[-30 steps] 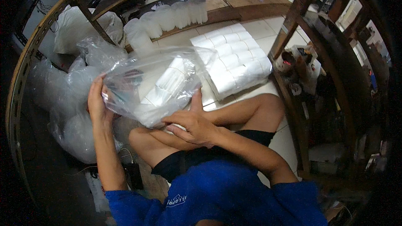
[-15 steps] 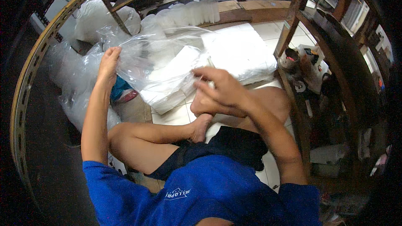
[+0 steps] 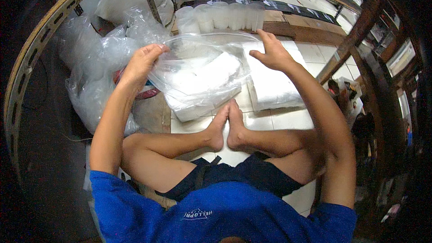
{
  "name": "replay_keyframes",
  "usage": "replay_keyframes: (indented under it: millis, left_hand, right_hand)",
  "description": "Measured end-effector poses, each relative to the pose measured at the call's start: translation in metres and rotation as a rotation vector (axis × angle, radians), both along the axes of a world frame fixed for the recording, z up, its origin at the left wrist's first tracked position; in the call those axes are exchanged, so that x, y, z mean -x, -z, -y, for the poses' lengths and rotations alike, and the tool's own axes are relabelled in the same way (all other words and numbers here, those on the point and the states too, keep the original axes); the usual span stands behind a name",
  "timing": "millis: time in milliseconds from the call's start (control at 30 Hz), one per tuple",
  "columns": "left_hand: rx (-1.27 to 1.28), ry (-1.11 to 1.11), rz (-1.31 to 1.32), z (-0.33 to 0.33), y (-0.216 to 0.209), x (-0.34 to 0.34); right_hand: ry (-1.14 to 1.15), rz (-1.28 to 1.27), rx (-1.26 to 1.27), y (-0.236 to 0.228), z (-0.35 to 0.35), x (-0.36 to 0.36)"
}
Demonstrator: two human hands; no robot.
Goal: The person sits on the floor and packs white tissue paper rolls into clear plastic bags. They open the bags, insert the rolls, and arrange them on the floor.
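Note:
A large clear plastic bag (image 3: pixel 180 47) is stretched between my hands over a white packet (image 3: pixel 193 78) on the floor. Whether that packet lies under the film or inside it, I cannot tell. My left hand (image 3: pixel 145 62) pinches the bag's left edge. On the other side, my right hand (image 3: pixel 273 53) has its thumb and fingers apart, its fingertips by the film's right edge. Below my right hand lies a second flat white stack (image 3: pixel 279 85), partly covered by that hand and wrist.
Crumpled clear plastic bags (image 3: pixel 96 72) heap up at the left beside a metal shelf post (image 3: pixel 29 47). A row of translucent rolled sleeves (image 3: pixel 220 17) stands behind the packets, near a wooden beam (image 3: pixel 306 31). My bare feet (image 3: pixel 228 126) rest on the tiles just in front.
My right hand has moved up and to the right, away from my feet, and its fingers have spread. My left hand has shifted right with the bag, which now spreads wider.

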State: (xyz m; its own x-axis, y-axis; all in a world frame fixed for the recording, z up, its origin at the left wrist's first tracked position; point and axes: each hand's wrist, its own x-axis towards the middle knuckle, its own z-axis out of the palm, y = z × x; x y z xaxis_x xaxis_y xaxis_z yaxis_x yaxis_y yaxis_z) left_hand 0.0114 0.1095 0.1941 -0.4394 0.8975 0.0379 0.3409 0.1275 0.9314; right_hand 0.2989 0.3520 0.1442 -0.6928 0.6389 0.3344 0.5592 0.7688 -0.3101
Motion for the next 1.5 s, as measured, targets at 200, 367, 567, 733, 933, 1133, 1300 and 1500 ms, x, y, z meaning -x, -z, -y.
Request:
replay_keyframes:
  millis: [200,367,567,733,933,1133,1300,1500]
  left_hand:
    - [-0.061,0.088,0.229,0.001,0.008,0.002]
    - [0.165,0.392,0.676,-0.001,0.024,0.005]
    - [0.170,1.163,0.155,-0.055,0.028,0.065]
    - [-0.166,1.078,0.424,-0.086,0.054,0.118]
    - [-0.070,0.084,0.635,-0.187,0.168,0.214]
    - [-0.067,-0.219,-0.001,-0.293,0.310,0.274]
    - [-0.078,-0.201,-0.290,-0.352,0.309,0.283]
    - [0.003,-0.107,-0.492,-0.372,0.342,0.298]
  right_hand:
    - [-0.091,-0.224,0.432,-0.031,-0.091,0.069]
    - [-0.216,-0.041,0.312,-0.020,-0.157,0.173]
    - [-0.351,0.655,0.141,0.062,-0.196,0.310]
    - [-0.439,0.631,-0.073,0.129,-0.230,0.421]
    - [-0.394,0.667,-0.205,0.160,-0.267,0.492]
    - [-0.336,0.646,-0.154,0.155,-0.275,0.493]
    - [-0.320,0.672,-0.026,0.152,-0.277,0.482]
    - [-0.444,0.343,0.091,0.196,-0.282,0.438]
